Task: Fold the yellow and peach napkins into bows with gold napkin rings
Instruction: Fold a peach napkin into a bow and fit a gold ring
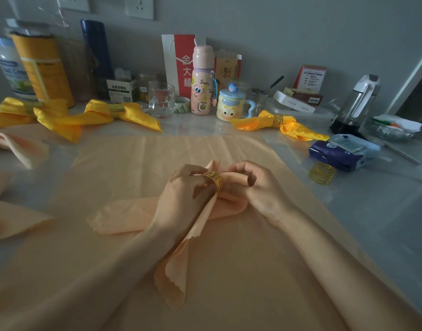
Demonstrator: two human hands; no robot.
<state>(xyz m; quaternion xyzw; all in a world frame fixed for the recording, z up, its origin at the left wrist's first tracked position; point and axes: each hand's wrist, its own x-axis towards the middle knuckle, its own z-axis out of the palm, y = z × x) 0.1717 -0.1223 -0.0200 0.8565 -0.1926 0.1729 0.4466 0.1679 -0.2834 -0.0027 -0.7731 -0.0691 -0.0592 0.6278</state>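
A folded peach napkin [124,217] lies at the table's middle on a flat peach cloth [138,163]. A gold napkin ring [216,180] sits around the napkin's gathered middle. My left hand [183,194] grips the ring and the napkin. My right hand [255,187] pinches the napkin fabric on the ring's right side. One tail of the napkin points left, another hangs toward me. Three yellow bows with gold rings lie at the back: two at the left [19,111] [97,115] and one at the right [279,125]. A spare gold ring [321,173] stands to the right.
Peach napkin pieces [19,149] [11,220] lie along the left edge. Bottles, tins, a glass [161,100], a cartoon mug [229,107] and boxes line the back wall. A blue tissue pack [341,152] and a dark-based bottle [355,106] stand at the right.
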